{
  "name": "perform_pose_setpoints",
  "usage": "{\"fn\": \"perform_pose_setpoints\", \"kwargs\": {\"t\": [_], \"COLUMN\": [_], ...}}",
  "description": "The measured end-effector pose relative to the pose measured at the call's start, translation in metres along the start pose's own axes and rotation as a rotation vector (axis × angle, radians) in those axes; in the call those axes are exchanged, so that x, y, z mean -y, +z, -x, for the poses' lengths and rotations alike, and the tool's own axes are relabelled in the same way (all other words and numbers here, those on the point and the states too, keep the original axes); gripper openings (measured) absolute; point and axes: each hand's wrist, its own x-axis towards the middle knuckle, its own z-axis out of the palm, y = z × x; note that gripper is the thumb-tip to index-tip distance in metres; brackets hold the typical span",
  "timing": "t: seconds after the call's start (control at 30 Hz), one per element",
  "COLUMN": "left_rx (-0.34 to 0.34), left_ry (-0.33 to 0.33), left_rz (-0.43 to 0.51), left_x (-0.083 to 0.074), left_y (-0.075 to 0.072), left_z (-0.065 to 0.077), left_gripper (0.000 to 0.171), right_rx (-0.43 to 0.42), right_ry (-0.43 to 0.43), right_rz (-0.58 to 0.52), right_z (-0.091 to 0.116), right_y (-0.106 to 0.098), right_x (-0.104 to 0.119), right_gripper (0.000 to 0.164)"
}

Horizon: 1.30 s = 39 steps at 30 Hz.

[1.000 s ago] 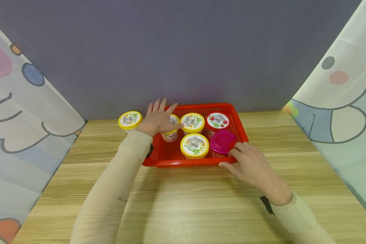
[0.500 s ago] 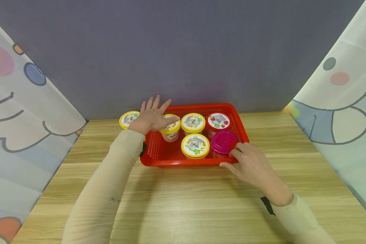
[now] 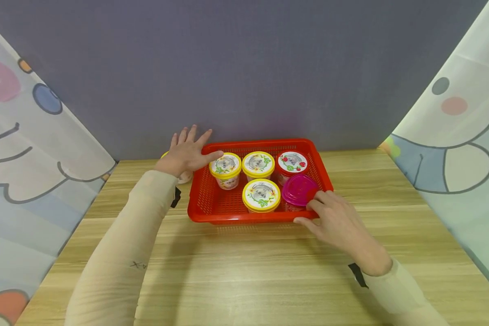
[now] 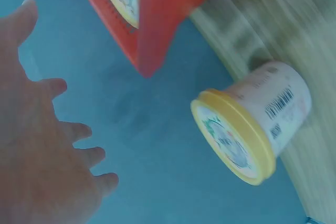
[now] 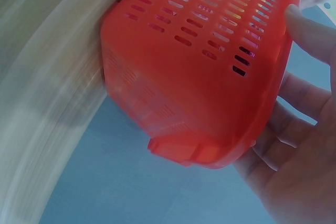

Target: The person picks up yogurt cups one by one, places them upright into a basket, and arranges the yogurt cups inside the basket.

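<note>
My left hand [image 3: 185, 156] hovers with its fingers spread over a yellow-lidded paper tub [image 4: 278, 98] that stands on the table, left of the red plastic basket [image 3: 218, 217]. In the left wrist view a gap shows between hand and tub; the head view mostly hides the tub behind the hand. My right hand [image 3: 336, 219] grips the basket's near right rim, thumb outside and fingers inside. Within the basket stand three yellow-lidded tubs, at the left [image 3: 226, 165], middle back [image 3: 258, 164] and middle front [image 3: 261, 195], plus a red-lidded tub [image 3: 292, 162] and a magenta-lidded tub [image 3: 300, 190].
The basket sits near the back edge of a wooden table [image 3: 244, 280], close to a grey upright panel [image 3: 244, 68]. Cartoon-printed curtains [image 3: 452, 158] flank both sides.
The left hand has moved left, from above the basket's left tub to over the tub outside, uncovering the left tub's lid. The right hand has kept its grip on the rim.
</note>
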Motion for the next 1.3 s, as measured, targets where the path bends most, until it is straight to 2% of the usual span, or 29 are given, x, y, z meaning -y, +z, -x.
{"fn": "perform_pose_setpoints", "kwargs": {"t": [0.23,0.47,0.8,1.03,1.3], "left_rx": [-0.031,-0.012,-0.033,0.009,0.027], "left_ry": [-0.017,-0.051,-0.099,-0.148,-0.175], "left_rz": [-0.017,0.018,0.048,0.072,0.087], "left_x": [0.02,0.035,0.058,0.065,0.075], "left_y": [0.001,0.004,0.018,0.033,0.049], "left_z": [-0.002,-0.001,-0.006,-0.012,-0.016], "left_gripper": [0.086,0.082,0.077,0.079,0.079], "right_rx": [0.002,0.002,0.019,0.032,0.03], "right_ry": [-0.002,0.003,0.016,0.023,0.023], "right_rz": [-0.002,0.002,0.005,0.007,0.011], "right_z": [0.0,0.0,0.0,0.0,0.0], "right_y": [0.0,-0.001,-0.001,-0.002,-0.002], "right_x": [0.0,0.0,0.001,0.002,0.001], "right_gripper": [0.039,0.04,0.04,0.04,0.041]}}
